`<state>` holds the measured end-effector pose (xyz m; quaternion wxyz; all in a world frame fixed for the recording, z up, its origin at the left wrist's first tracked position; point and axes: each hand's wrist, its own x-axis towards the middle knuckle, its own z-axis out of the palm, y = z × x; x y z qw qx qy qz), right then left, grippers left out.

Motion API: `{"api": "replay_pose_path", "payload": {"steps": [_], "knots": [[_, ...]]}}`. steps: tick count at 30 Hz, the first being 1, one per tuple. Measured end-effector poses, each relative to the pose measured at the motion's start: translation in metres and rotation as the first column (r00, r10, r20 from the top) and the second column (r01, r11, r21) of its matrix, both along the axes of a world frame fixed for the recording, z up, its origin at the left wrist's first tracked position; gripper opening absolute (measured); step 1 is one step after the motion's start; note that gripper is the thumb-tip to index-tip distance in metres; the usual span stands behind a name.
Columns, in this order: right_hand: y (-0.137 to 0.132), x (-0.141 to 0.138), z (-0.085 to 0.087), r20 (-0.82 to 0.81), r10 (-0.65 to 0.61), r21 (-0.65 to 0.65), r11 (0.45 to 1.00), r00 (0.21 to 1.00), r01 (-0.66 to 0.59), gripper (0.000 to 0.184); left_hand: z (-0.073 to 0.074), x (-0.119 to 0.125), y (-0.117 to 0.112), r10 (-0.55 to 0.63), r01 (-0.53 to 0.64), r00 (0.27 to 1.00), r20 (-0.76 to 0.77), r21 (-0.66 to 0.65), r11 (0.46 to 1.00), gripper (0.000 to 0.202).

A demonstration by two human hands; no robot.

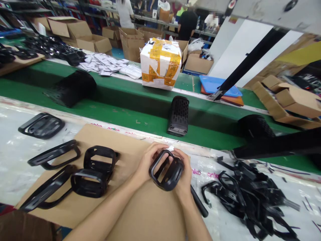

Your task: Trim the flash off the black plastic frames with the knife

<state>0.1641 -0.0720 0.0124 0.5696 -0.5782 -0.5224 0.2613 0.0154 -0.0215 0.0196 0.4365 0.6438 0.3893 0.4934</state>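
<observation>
Both of my hands hold a black plastic frame (177, 172) with a rounded opening, above the cardboard sheet (135, 149). My left hand (146, 164) grips its left side, with fingers curled behind it. Around the right side my right hand (186, 167) is closed. A small white piece (171, 148) shows between the fingertips at the far side; I cannot make out what it is. Left of my hands lie several similar black frames, among them an upright pair (89, 182). Beside my right forearm rests a black rod-like handle (199, 202).
A heap of black plastic pieces (250, 197) lies to the right. Beyond the table edge, a green conveyor belt (140, 118) carries a perforated black housing (178, 115) and other dark parts. A taped white box (160, 63) stands behind it. A black post (250, 63) slants at right.
</observation>
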Motion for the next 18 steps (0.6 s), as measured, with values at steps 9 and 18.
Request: {"api": "replay_pose_path", "payload": {"steps": [9, 18], "knots": [[0.005, -0.011, -0.002, -0.371, 0.107, -0.151, 0.973, 0.923, -0.173, 0.040, 0.012, -0.009, 0.004, -0.077, 0.073, 0.994, 0.077, 0.053, 0.996, 0.024], [0.004, -0.009, 0.009, -0.197, 0.074, -0.122, 0.987, 0.978, -0.100, 0.059, 0.015, -0.015, 0.012, -0.061, 0.176, 0.958, 0.279, -0.410, 0.895, 0.054]]}}
